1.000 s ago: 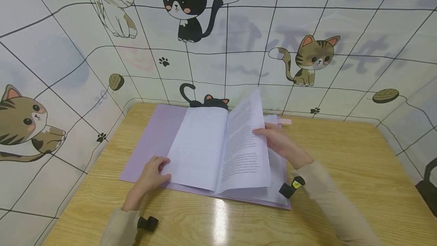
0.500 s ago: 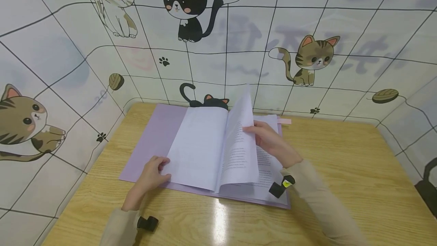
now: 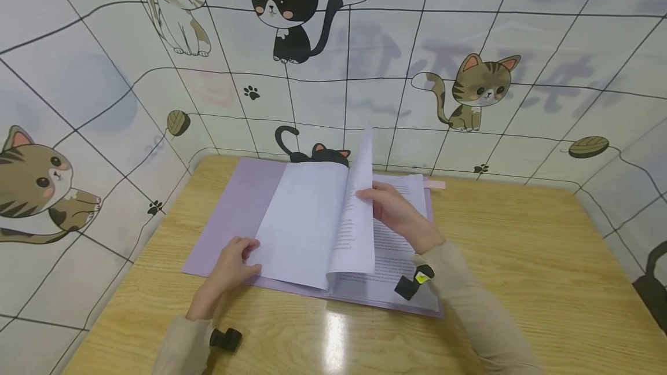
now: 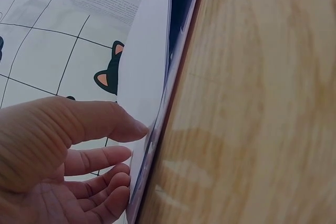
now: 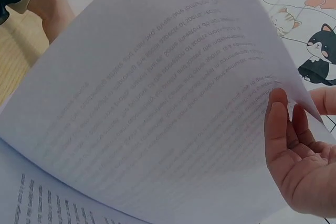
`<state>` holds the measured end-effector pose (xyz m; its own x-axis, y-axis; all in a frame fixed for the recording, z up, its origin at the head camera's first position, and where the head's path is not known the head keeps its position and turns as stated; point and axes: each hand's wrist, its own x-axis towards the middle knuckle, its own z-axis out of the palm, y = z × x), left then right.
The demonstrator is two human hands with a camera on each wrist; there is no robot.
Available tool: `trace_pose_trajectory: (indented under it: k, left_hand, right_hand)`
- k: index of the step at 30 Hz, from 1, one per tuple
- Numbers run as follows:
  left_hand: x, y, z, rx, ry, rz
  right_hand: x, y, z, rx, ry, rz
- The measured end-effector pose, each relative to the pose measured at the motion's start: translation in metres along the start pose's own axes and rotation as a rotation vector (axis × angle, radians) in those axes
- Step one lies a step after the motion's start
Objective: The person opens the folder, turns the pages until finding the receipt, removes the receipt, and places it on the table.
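Note:
A booklet with a purple cover (image 3: 239,201) lies open on the table. My right hand (image 3: 398,213) pinches the outer edge of a raised printed page (image 3: 353,224), thumb on the near face and fingers behind it. The page stands nearly upright and bends toward the left; its back shows mirrored print through in the right wrist view. Printed text also lies on the page (image 3: 396,253) under it. My left hand (image 3: 231,268) rests at the lower left corner of the blank left page (image 3: 302,219), fingers loosely bent, its thumb (image 4: 126,124) at the page's edge.
The wooden table (image 3: 510,247) reaches out on both sides of the booklet. A pink tab (image 3: 435,184) sticks out at its upper right. Behind stands a wall (image 3: 380,103) printed with cats, and a dark object (image 3: 651,288) is cut off at the right edge.
My right hand has carried the raised page leftward, bringing it closer to upright and uncovering more of the printed page below. My left hand has stayed where it was.

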<state>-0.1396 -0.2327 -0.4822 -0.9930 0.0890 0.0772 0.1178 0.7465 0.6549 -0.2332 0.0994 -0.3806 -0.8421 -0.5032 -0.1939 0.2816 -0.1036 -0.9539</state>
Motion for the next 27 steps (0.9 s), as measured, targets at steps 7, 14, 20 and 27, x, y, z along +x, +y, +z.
trace_pose_trajectory:
  k: [7, 14, 20, 27]
  left_hand:
    - [0.0, -0.001, 0.001, 0.004, 0.005, 0.011]
    - [0.0, 0.001, 0.001, 0.01, 0.015, 0.008]
    - [-0.001, 0.007, 0.004, 0.045, 0.027, 0.009]
    - [-0.004, 0.018, 0.007, 0.076, 0.053, 0.062]
  right_hand:
    - [0.005, 0.001, 0.008, 0.018, -0.002, -0.016]
    - [0.01, 0.005, 0.014, 0.045, -0.02, -0.034]
    - [0.013, 0.006, 0.015, 0.054, -0.014, -0.033]
    - [0.016, 0.009, 0.017, 0.059, -0.016, -0.042]
